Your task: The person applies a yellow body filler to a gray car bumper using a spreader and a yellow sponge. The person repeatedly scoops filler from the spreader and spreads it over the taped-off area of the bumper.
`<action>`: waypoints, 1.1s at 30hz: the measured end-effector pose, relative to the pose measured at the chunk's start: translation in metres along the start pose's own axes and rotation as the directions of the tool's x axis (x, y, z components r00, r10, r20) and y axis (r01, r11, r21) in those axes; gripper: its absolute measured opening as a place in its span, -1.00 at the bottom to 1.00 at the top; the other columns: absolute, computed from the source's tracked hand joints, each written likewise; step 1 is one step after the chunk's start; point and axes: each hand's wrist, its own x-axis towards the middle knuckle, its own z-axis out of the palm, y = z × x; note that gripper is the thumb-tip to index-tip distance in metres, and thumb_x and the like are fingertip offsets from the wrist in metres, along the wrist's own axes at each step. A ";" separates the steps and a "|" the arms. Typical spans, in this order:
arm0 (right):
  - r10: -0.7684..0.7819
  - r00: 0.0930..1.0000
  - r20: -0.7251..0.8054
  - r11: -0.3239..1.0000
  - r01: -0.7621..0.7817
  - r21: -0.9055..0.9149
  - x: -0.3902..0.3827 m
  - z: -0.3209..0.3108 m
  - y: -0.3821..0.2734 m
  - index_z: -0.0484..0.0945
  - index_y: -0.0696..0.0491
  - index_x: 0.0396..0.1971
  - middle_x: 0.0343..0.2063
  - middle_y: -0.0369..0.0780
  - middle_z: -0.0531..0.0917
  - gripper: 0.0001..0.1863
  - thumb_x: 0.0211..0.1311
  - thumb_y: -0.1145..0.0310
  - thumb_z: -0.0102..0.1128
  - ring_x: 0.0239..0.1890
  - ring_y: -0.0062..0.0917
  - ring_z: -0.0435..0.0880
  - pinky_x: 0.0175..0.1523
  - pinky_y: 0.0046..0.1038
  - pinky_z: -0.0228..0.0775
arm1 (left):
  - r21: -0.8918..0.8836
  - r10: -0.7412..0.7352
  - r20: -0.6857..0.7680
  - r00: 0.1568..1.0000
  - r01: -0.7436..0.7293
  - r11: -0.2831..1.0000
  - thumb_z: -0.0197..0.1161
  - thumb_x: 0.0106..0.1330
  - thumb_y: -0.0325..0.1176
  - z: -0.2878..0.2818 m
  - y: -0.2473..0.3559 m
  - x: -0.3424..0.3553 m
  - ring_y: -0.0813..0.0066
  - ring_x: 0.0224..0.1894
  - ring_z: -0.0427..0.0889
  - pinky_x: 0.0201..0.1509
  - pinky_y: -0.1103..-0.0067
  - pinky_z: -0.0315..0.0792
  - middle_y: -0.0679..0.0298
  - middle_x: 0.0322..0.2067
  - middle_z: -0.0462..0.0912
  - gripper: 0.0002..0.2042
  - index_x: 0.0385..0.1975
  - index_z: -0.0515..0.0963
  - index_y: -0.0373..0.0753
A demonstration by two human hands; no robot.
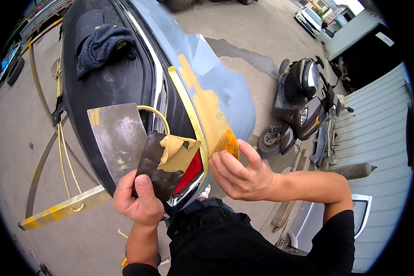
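Just left of the frame's centre, the left hand (138,195) pinches a smudged, dark flat plate (148,158) bearing lumpy tan putty (179,156), while at centre the right hand (244,175) clasps a thin, amber, rounded spreader (229,142) near the matte blue-grey panel (238,96).

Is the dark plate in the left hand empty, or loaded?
Partly loaded: tan paste covers the upper right part of the dark plate.
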 end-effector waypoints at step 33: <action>0.132 0.990 0.046 0.983 -0.137 0.121 0.022 0.007 0.024 0.60 0.16 -0.35 -0.24 -0.19 0.53 -0.71 -0.16 0.38 0.18 -0.06 -0.39 0.43 0.05 -0.11 0.33 | -0.009 -0.021 0.016 1.000 0.021 1.000 0.21 0.27 -0.33 -0.001 0.000 0.000 0.69 -0.47 0.43 -0.36 0.75 0.32 0.29 -0.50 0.60 -0.77 -0.37 0.55 -0.44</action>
